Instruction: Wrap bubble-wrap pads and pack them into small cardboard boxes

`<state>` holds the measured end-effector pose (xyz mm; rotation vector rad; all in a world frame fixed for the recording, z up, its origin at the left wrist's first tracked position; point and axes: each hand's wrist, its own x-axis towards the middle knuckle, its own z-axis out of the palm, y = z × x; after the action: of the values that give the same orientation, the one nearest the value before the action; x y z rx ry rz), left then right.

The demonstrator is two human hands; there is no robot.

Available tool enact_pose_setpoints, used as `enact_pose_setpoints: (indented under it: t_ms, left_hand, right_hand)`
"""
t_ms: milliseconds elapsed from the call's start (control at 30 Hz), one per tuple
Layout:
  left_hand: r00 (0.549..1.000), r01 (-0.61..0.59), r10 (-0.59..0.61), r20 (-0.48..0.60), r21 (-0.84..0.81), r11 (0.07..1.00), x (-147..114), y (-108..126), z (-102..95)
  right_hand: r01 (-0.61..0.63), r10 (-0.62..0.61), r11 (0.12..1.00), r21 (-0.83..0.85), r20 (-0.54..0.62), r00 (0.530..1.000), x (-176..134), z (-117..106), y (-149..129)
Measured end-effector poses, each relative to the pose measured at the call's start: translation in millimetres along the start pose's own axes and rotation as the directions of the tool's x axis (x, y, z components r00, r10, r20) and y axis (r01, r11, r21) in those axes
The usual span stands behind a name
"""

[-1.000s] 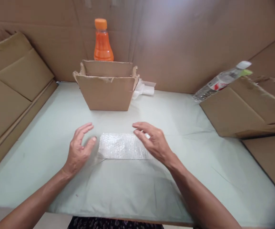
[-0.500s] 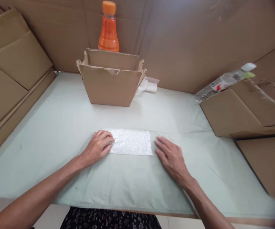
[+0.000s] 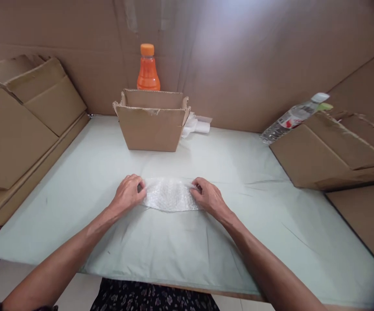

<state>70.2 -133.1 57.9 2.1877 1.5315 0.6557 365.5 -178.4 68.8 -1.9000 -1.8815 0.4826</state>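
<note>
A clear bubble wrap piece point(image 3: 169, 195) lies across the middle of the table in the head view, its surface bowed a little and its lower edge curved. At its left end my left hand point(image 3: 129, 190) pinches it between thumb and fingers. The opposite end is gripped by my right hand point(image 3: 208, 195), thumb towards me and fingers curled over the edge. Both fists hide the corners of the wrap.
Behind the wrap stands an open cardboard box point(image 3: 152, 129), with an orange bottle point(image 3: 148, 73) at its back and white plastic rolls point(image 3: 201, 126) beside it. Cardboard boxes point(image 3: 40, 112) line the left. A clear bottle point(image 3: 292, 119) leans against another carton point(image 3: 313, 151) on the right.
My right hand has moved left and closed on the wrap's right end. The wrap has gone from flat to slightly bowed. The view has tilted upward.
</note>
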Motion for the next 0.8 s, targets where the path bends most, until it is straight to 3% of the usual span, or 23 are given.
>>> enact_pose_setpoints:
  t_ms: [100,167,233,267,333,400,433,500,567,700,767,800]
  left_hand:
    - [0.998,-0.033,0.028,-0.055,-0.091,0.995,4,9,-14.7]
    - [0.978,-0.119,0.094,-0.187,-0.125,0.985,-2,5,-25.8]
    - [0.926,-0.282,0.25,-0.283,-0.075,0.957,-15,-10,-32.8]
    - [0.901,-0.358,0.338,-0.271,-0.027,0.933,-23,-21,-34.6]
    - [0.889,-0.43,0.433,-0.147,0.057,0.901,-42,-44,-37.1]
    - [0.912,-0.39,0.4,-0.087,0.113,0.914,-58,-59,-40.8]
    - [0.922,-0.358,0.373,-0.107,0.133,0.924,-63,-60,-43.2]
    - [0.91,-0.347,0.372,-0.183,0.155,0.925,-64,-48,-46.1]
    - [0.878,-0.418,0.437,-0.197,0.131,0.899,-54,-24,-42.1]
    - [0.88,-0.475,0.474,0.038,0.02,0.88,-16,10,-12.2]
    - [0.885,-0.442,0.437,0.158,-0.008,0.897,-1,8,1.9]
    - [0.881,-0.434,0.432,0.192,-0.033,0.9,3,3,5.9]
  right_hand:
    - [0.13,-0.114,0.986,0.106,-0.143,0.983,-8,-19,-9]
    - [0.33,-0.272,0.934,0.14,-0.323,0.907,-20,-29,-11]
    - [0.516,-0.455,0.854,0.067,-0.386,0.802,-36,-30,-8]
    - [0.561,-0.527,0.828,0.012,-0.329,0.784,-44,-28,-4]
    - [0.575,-0.578,0.816,-0.064,-0.12,0.807,-61,-20,7]
    - [0.517,-0.516,0.85,-0.099,0.037,0.856,-74,-15,16]
    - [0.473,-0.47,0.874,-0.108,0.059,0.881,-77,-13,17]
    - [0.407,-0.407,0.907,-0.109,0.025,0.913,-75,-12,9]
    - [0.405,-0.407,0.909,-0.096,0.003,0.913,-62,-8,-10]
    - [0.517,-0.503,0.853,-0.068,0.155,0.851,-29,17,-41]
    - [0.526,-0.499,0.848,-0.072,0.23,0.836,-26,25,-30]
    - [0.502,-0.475,0.861,-0.083,0.222,0.851,-29,25,-18]
